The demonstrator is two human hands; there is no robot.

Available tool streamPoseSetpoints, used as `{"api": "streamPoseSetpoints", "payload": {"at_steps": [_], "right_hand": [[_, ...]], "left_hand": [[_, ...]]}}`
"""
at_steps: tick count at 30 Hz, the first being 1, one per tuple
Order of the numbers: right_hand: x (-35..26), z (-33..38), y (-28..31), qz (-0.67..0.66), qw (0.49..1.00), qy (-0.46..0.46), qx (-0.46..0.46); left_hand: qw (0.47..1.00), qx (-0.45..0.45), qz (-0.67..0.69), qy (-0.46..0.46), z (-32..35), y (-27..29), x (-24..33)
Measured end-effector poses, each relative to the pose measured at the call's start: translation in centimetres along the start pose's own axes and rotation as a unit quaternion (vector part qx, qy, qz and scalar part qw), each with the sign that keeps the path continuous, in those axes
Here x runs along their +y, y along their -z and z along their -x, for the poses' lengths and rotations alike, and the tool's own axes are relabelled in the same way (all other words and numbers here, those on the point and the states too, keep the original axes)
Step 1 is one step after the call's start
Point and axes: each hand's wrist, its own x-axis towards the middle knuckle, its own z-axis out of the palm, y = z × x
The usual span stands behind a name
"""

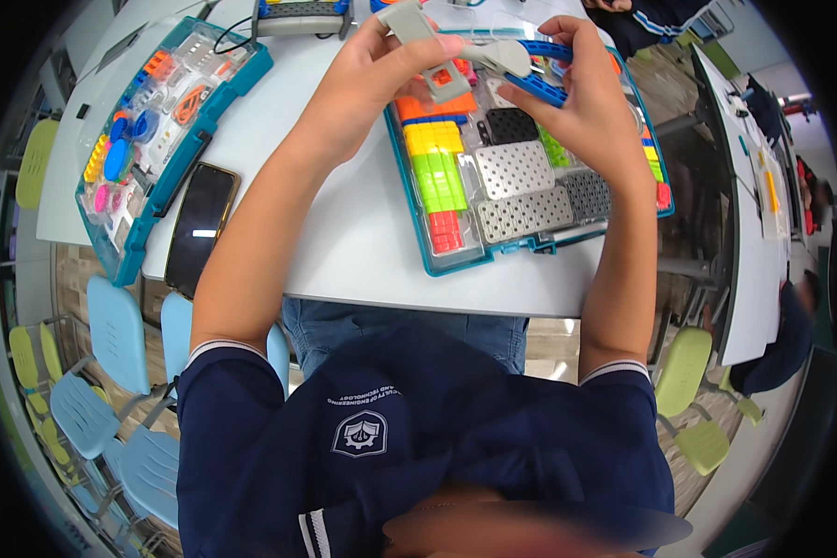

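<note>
Both my hands are raised over a teal-edged parts box (pixel 407 186), holding one assembly of plastic building pieces. My left hand (pixel 363 88) grips its light grey bracket-like frame (pixel 407 23) between thumb and fingers. A grey rounded joint piece (pixel 507 58) runs from there to two blue perforated beams (pixel 538 89), which stand apart like a fork. Around these blue beams my right hand (pixel 597 107) is curled, with its thumb below and fingers above. In the box under my hands lie yellow, lime and red blocks (pixel 437 167) and grey perforated plates (pixel 516 172).
Left on the white table (pixel 344 260) stands a second teal box (pixel 195 139) of small coloured parts, a dark phone (pixel 200 219) beside it. A grey device (pixel 302 17) with a cable sits at the back. Blue chairs (pixel 116 330) and a green chair (pixel 686 372) flank me.
</note>
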Motion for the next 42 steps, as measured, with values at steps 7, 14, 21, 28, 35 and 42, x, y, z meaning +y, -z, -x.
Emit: {"api": "streamPoseSetpoints", "payload": {"at_steps": [7,14,21,28,35,42], "right_hand": [[-0.6,0.5,1.2,0.009,0.999,0.015,-0.038],[1.9,0.8,0.8,-0.035,0.993,0.11,0.003],[2.8,0.7,0.5,-0.058,0.996,0.05,0.048],[2.7,0.8,0.7,-0.003,0.993,0.088,0.082],[2.6,0.9,0.3,-0.007,0.992,0.091,0.087],[2.3,0.7,0.4,-0.022,0.992,0.089,0.088]], "left_hand": [[0.999,-0.021,0.002,0.031,0.2,0.8,-0.6],[0.999,0.016,-0.038,0.001,-0.4,1.1,-0.7],[0.988,0.016,-0.142,-0.063,-0.5,1.4,0.1],[0.981,0.098,-0.14,-0.091,-1.0,1.9,-0.4],[0.985,0.091,-0.122,-0.075,-1.1,2.2,-0.6],[0.979,0.097,-0.146,-0.106,-1.2,2.2,-0.8]]}}
